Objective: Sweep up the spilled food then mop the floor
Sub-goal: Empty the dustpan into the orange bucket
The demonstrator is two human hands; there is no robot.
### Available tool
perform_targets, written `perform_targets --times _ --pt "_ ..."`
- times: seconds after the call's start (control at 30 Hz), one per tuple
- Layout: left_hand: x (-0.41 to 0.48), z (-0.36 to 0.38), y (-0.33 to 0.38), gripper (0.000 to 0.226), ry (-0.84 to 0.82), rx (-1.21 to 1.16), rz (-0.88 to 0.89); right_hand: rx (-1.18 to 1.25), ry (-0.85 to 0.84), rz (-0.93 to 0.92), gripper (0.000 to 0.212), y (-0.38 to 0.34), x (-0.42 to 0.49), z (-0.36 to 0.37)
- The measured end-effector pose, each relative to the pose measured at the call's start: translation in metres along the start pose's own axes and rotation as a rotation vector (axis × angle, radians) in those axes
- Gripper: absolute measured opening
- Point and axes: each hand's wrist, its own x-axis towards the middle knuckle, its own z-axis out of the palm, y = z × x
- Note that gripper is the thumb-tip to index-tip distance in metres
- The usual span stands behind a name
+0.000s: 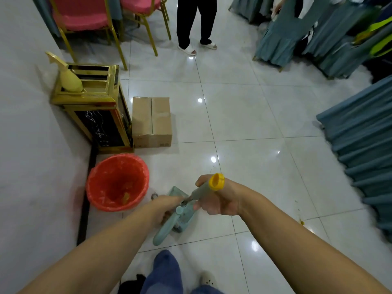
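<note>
My right hand (218,199) grips the top of a long grey-green handle (198,193) that ends in a yellow cap (216,181). Lower down, my left hand (167,205) holds a second teal handle (166,227). Both handles lead down to a teal dustpan (181,209) on the white tiled floor, partly hidden by my hands. Left of the dustpan stands a bin (117,182) lined with a red bag, with a few scraps inside. Small orange-brown food spots (301,222) lie on the tiles to the right.
A cardboard box (151,122) and a gold-and-black stand (95,109) with a yellow spray bottle (67,75) sit by the left wall. Pink chairs (84,15) stand behind. A person's legs (196,24) are ahead. Teal-covered chairs (360,145) line the right side.
</note>
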Motion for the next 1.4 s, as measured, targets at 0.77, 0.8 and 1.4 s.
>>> perform_targets --times 0.77,0.8,1.4 --pt "-0.013 0.015 0.036 0.023 -0.089 -0.072 -0.153 -0.604 0.231 -0.353 0.040 0.002 0.004 -0.014" --pt "-0.011 0.016 0.036 0.024 -0.087 -0.087 -0.150 -0.664 0.232 -0.383 0.043 0.003 0.004 -0.014" --pt "-0.027 0.009 0.026 0.030 -0.107 -0.078 0.016 -1.042 0.386 -0.626 0.024 0.014 0.024 -0.013"
